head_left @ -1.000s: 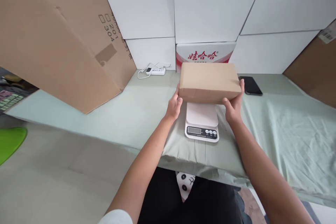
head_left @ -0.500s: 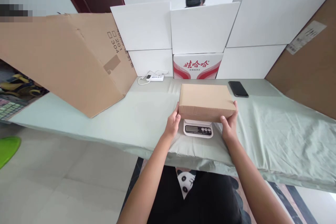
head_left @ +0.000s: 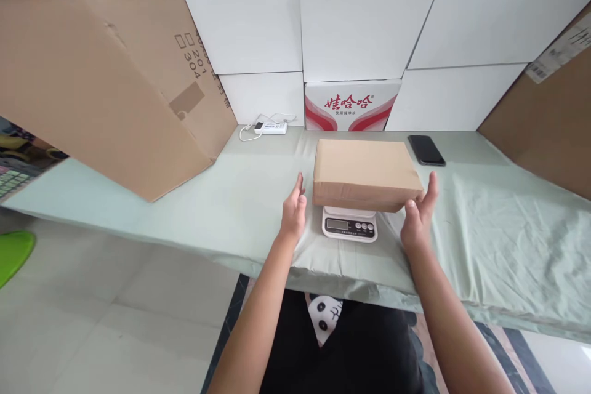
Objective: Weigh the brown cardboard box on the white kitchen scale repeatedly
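A closed brown cardboard box (head_left: 367,166) rests on a white digital kitchen scale (head_left: 349,228). The box covers the scale's platform, while the display and buttons show in front of it. My left hand (head_left: 294,209) is off the box's left side, fingers extended, with a small gap between. On the other side my right hand (head_left: 419,217) is beside the front right corner, fingers stretched and spread; whether it still touches the corner is hard to tell. Neither hand grips anything.
A black phone (head_left: 426,150) lies behind the box to the right. A white power strip (head_left: 271,128) with a cable sits at the back left. White panels (head_left: 360,37) and large cardboard sheets (head_left: 138,92) wall in the green-clothed table (head_left: 249,197). Beyond the panels is a person's head.
Both hands have let go of the box's sides and moved outward, the left one farther from it. The box stays on the scale. The view has tilted slightly downward.
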Available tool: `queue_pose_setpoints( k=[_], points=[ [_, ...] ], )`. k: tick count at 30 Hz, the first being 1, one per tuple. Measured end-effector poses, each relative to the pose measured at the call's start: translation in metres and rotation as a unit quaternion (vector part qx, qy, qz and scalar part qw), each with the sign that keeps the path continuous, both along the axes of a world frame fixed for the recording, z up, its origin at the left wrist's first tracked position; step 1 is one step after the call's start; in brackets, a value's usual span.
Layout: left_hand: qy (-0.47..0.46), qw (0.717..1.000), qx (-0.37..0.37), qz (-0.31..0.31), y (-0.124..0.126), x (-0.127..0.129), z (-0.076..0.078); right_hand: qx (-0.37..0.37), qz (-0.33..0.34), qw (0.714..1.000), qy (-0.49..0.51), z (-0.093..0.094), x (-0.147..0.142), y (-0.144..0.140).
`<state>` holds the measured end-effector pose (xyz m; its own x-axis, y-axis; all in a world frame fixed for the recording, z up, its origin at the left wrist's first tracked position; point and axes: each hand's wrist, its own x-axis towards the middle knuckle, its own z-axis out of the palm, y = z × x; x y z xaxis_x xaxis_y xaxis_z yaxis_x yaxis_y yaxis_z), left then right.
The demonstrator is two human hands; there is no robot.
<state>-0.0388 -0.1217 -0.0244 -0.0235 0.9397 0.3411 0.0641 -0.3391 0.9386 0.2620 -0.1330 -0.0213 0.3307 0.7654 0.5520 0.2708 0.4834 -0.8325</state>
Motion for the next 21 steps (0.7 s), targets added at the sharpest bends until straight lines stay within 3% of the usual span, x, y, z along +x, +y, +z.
queue_pose_setpoints(
  k=[4,14,17,21],
  points=[
    [0.0,1.0,-0.004,-0.026,0.0,-0.002,-0.001,-0.018,-0.006,1.0,-0.009,0.006,-0.002,-0.005],
    [0.031,0.997,0.022,-0.071,-0.006,0.004,0.014,-0.031,-0.014,0.999,-0.031,0.017,-0.006,-0.007],
    [0.027,0.994,0.064,-0.079,0.006,0.003,0.025,0.003,0.018,1.0,-0.017,0.031,0.0,0.007],
    [0.01,0.99,0.11,-0.089,0.05,0.006,0.047,0.077,0.049,0.996,-0.022,0.057,0.008,0.051]
  ],
)
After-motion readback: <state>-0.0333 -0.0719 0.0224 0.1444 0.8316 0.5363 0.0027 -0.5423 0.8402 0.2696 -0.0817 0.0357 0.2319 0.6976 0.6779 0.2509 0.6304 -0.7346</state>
